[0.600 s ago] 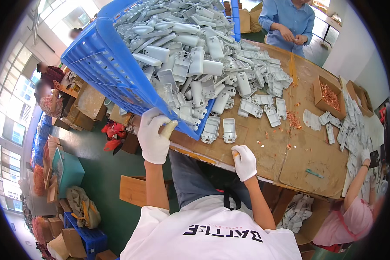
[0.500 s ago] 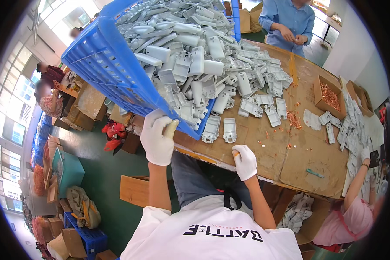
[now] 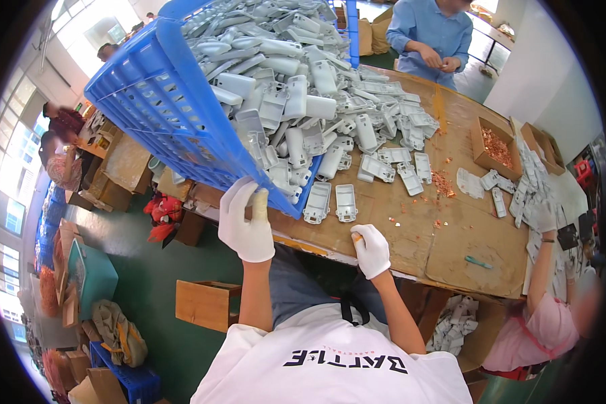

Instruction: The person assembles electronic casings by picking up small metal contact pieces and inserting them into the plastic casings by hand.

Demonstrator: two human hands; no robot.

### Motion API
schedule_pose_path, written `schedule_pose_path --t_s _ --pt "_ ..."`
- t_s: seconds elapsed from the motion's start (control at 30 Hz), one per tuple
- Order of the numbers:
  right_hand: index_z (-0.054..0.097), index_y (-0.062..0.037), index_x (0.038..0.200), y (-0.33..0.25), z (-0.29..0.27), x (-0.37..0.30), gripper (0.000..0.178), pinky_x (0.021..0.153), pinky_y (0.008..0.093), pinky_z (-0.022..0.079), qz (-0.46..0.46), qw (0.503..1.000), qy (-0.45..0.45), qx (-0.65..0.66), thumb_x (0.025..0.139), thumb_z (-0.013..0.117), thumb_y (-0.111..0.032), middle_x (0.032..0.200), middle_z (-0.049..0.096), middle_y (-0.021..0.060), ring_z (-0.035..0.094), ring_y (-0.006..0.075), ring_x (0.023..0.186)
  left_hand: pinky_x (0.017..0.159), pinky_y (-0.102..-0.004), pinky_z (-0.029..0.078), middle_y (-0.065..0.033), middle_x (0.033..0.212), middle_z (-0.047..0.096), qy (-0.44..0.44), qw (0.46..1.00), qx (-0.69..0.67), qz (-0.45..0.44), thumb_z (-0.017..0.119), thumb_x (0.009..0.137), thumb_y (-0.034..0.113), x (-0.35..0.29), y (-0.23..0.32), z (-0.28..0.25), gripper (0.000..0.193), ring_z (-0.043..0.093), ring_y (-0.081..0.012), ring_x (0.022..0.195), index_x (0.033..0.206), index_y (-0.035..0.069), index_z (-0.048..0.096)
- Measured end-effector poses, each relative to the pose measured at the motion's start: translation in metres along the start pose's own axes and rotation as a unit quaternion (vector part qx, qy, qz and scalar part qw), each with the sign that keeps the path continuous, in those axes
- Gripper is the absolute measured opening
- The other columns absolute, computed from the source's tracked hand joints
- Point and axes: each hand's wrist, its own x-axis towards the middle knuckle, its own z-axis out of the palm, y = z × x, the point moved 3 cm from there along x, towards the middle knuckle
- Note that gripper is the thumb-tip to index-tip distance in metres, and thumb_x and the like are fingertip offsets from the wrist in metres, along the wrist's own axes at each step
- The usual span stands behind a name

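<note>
Nearby, blue crate [image 3: 182,64], pale casings [image 3: 345,203], box [image 3: 495,167]

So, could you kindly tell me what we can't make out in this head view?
All in the head view:
Upper part of the blue crate: cut off by the picture's upper edge.
Pale grey pieces deeper down: covered by those on top.
Anything inside the right hand: hidden by its gloved back.
Exact shapes of the copper-coloured bits: too small.

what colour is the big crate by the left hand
Blue; the crate near the left hand shows best in the head view.
</note>
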Motion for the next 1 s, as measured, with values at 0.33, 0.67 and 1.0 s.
schedule_pose_path --t_s 0.33,0.67,1.0 --pt "0.062 -0.0050 0.093 0.002 0.002 0.000 0.010 0.069 0.0418 0.048 -0.007 0.999 -0.004 -0.035 0.083 0.062 -0.003 0.084 0.062 0.0140 0.061 0.0345 0.078 0.069 -0.0367 0.050 -0.0107 0.099 0.064 -0.122 0.988 0.084 0.029 0.072 0.078 0.002 0.011 0.005 0.001 0.021 0.062 -0.0294 0.083 0.092 0.008 0.058" --pt "0.061 -0.0086 0.090 0.012 0.009 -0.003 0.009 0.073 0.0424 0.050 -0.019 0.999 -0.008 -0.036 0.081 0.059 -0.007 0.083 0.060 0.0114 0.062 0.0319 0.080 0.082 -0.0431 0.048 -0.0166 0.102 0.062 -0.088 0.977 0.158 0.110 0.067 0.084 0.003 -0.003 -0.016 0.008 0.013 0.060 -0.0360 0.095 0.096 0.003 0.060" --pt "0.066 -0.0050 0.097 0.030 -0.163 0.020 0.021 0.081 0.0388 0.052 -0.049 0.961 0.168 -0.214 0.077 0.063 -0.001 0.096 0.066 0.0145 0.064 0.0311 0.088 0.074 -0.0364 0.048 -0.0124 0.105 0.060 -0.093 0.981 0.122 0.122 0.068 0.087 0.005 -0.006 -0.028 0.004 0.013 0.059 -0.0293 0.090 0.098 0.005 0.060"
